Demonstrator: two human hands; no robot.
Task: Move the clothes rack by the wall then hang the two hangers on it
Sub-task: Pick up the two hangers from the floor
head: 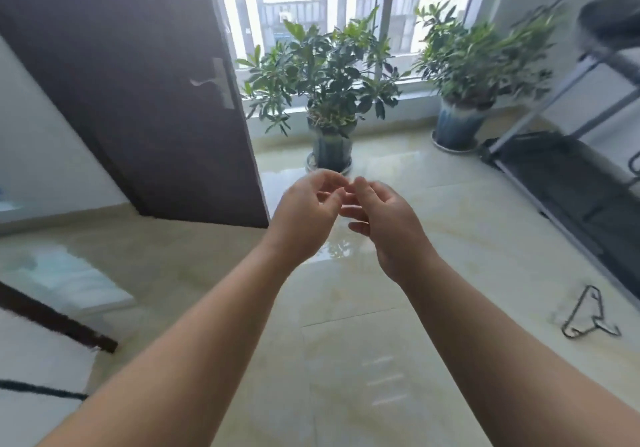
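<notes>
Lying on glossy tile [346, 360], seemingly wire hangers [588, 315].

Setting: room in a home. Glossy beige tiled floor [346, 360]. Dark brown door [138, 100] with lever handle at 10 o'clock, standing open. Large window [311, 3] at 12 o'clock, two potted plants [329, 75] on the floor below it. Treadmill [571, 176] at 3 o'clock. White rug [34, 360] at 8 o'clock.
</notes>
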